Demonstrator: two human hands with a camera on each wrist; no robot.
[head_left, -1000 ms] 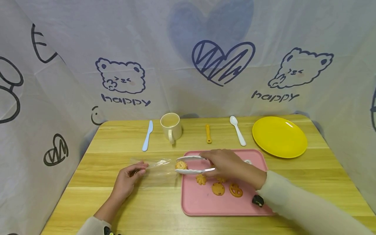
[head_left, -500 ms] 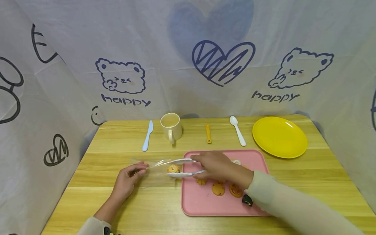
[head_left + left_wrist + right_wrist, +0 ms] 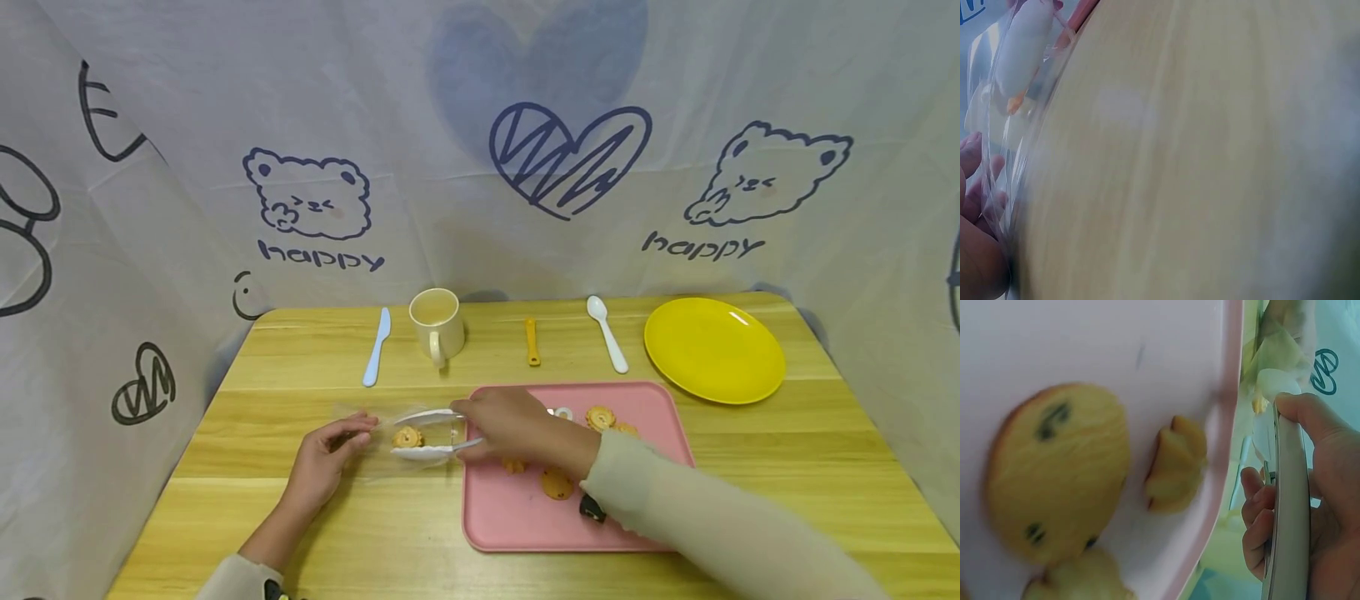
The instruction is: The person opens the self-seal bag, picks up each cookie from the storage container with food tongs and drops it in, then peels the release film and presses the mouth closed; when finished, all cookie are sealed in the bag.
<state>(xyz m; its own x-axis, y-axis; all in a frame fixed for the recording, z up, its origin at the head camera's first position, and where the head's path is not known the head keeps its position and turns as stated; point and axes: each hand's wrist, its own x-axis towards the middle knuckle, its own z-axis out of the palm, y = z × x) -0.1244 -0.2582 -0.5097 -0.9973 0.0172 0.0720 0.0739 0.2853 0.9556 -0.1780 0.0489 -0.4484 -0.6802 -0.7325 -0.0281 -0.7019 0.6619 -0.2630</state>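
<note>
My left hand (image 3: 322, 462) pinches the closed end of a clear plastic bag (image 3: 378, 469) between thumb and fingers. Fingers and thumb of my right hand (image 3: 513, 429) grip a pair of white-tipped tongs (image 3: 427, 453), seen edge-on as a metal arm in the right wrist view (image 3: 1291, 512). The tips reach inside the bag, with a round ridged cookie (image 3: 408, 437) between them. In the left wrist view one tong tip (image 3: 1022, 50) and a bit of the cookie (image 3: 1015, 102) show through the film. Most of that view is blurred tabletop.
A pink tray (image 3: 517, 529) with several cookies lies under my right forearm, which hides some of them. Along the back stand a light blue knife (image 3: 377, 346), cream mug (image 3: 437, 325), orange handle-like piece (image 3: 532, 342), white spoon (image 3: 607, 333) and yellow plate (image 3: 712, 350).
My right hand has moved left, carrying the cookie in the tongs from the bag's mouth deeper into the bag. The left hand has stayed put.
</note>
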